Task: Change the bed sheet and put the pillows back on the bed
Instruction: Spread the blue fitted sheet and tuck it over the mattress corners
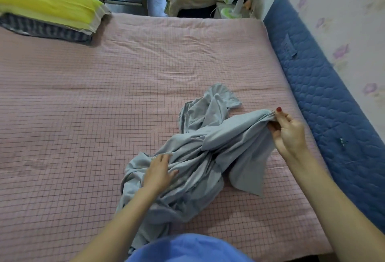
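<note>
Pinching an edge of the sheet (200,149) in my right hand (288,131), I should find its corner. My left hand (159,173) rests flat and relaxed on it, lower centre.

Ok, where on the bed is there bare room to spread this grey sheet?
Bare pink mattress cover runs left of the grey sheet, up to the stacked pillows. It is crowded by the blue quilted pad, where the right hand pinches the sheet.
</note>
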